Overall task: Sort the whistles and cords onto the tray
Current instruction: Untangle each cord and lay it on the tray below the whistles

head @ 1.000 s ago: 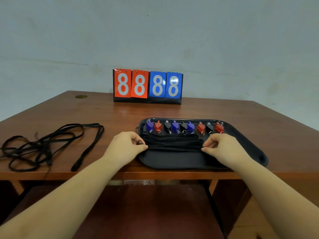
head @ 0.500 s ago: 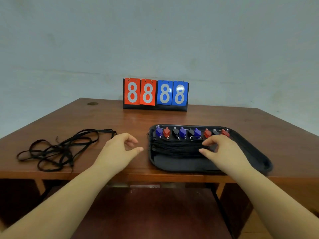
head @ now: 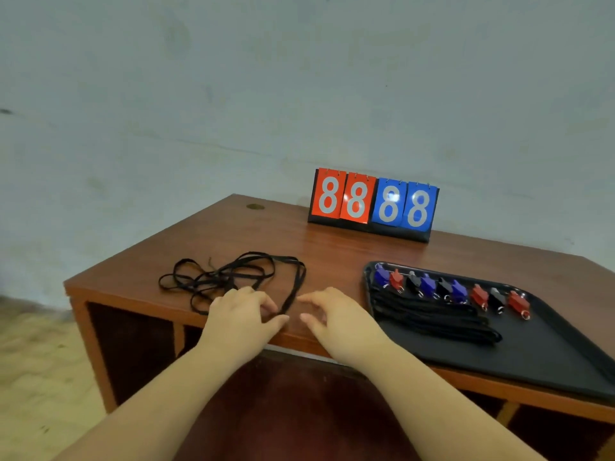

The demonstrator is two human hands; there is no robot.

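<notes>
A tangle of loose black cords lies on the wooden table, left of the black tray. My left hand pinches the near end of one loose cord between thumb and fingers. Just right of it, my right hand hovers over the table edge with its fingers curled apart and nothing in them. On the tray, a row of blue, red and black whistles runs along the far side. A bundle of straightened black cords lies in front of them.
A flip scoreboard showing 88 in red and 88 in blue stands at the back of the table against the wall. The table's left edge is just beyond the cord tangle. Open shelves show under the tabletop.
Both hands have left the tray and moved left to the loose cords. The view has swung left, so the tray now sits at the right.
</notes>
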